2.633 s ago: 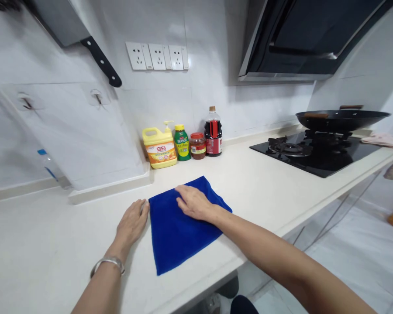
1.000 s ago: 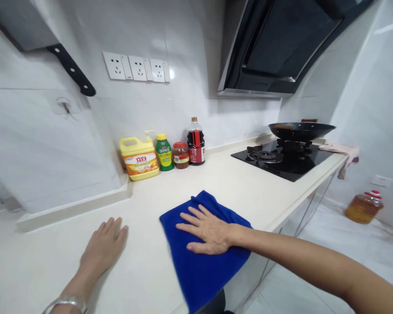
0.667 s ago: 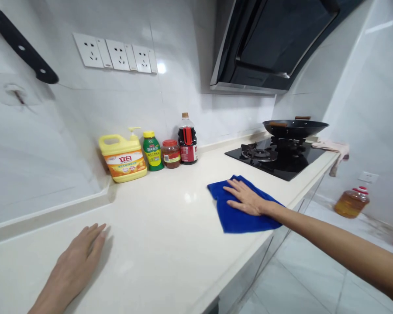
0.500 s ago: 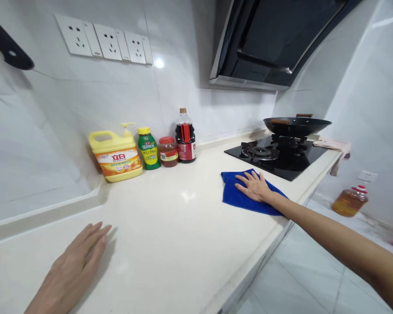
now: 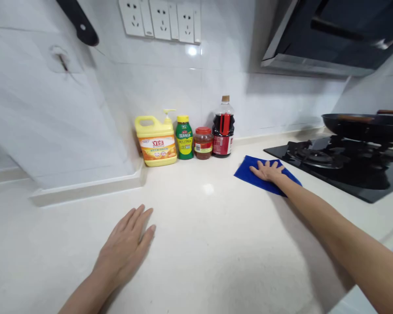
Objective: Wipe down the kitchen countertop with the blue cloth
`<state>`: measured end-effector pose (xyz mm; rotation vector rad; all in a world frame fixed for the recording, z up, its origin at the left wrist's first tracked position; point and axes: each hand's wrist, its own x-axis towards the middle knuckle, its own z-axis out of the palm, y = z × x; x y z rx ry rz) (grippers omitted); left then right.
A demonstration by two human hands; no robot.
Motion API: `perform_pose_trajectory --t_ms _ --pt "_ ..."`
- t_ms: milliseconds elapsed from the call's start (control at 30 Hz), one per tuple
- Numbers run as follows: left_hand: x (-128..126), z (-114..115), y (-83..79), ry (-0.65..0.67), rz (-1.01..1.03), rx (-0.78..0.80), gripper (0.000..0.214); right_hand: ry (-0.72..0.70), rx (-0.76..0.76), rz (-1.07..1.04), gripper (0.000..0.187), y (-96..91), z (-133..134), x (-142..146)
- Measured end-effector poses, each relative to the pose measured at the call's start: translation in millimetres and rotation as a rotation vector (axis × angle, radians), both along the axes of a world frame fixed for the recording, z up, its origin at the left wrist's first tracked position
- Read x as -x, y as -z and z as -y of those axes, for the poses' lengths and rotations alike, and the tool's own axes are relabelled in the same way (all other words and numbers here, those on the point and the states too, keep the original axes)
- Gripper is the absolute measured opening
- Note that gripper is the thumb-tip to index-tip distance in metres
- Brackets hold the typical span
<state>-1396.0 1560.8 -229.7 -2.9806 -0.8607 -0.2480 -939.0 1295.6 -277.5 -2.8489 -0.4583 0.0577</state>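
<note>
My right hand [image 5: 267,171] lies flat with spread fingers on a blue cloth [image 5: 263,185], pressing it against the white countertop [image 5: 196,244]. The cloth is spread out to the left of the black gas hob [image 5: 350,185], a short way out from the back wall. My left hand [image 5: 122,250] is at the lower left, palm down over the countertop, its fingers stretched out and holding nothing. Whether its palm touches the surface is hard to tell.
Along the wall stand a yellow detergent jug [image 5: 159,157], a green squeeze bottle [image 5: 184,141], a red-lidded jar [image 5: 203,146] and a dark sauce bottle [image 5: 222,139]. A wok [image 5: 360,128] sits on the hob under a range hood [image 5: 334,39]. A black-handled knife [image 5: 78,22] hangs upper left.
The view has turned left. My right hand has slid the cloth away from the counter's front edge toward the back wall. My left hand stays over the counter, fingers outstretched.
</note>
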Motion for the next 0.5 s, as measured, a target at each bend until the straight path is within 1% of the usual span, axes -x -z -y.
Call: perform_pose_trajectory --t_ms 67,133,233,300,400,467,500 --pt "0 3 -1.1 -0.009 -0.005 -0.006 0.076 -0.07 0.01 -0.008 0.08 -8.7 -40 20" --pt "0 3 -0.7 -0.009 -0.005 -0.004 0.073 -0.172 0.025 -0.007 0.079 -19.1 -83 49" --pt "0 4 0.7 0.007 0.008 0.006 0.07 -0.338 0.033 0.008 0.083 -36.4 -146 103" --pt "0 5 0.9 0.014 0.037 0.034 0.069 -0.453 0.013 0.027 0.085 -46.4 -181 140" --pt "-1 9 -2.0 0.02 0.177 0.105 0.069 -0.633 -0.027 0.06 0.086 -56.1 -217 192" --pt "-2 11 -6.6 0.02 0.311 0.149 0.068 -0.749 -0.045 0.079 0.083 -59.5 -230 221" --pt "-2 13 -9.5 0.013 0.373 0.16 0.068 -0.805 -0.05 0.09 0.081 -60.5 -232 233"
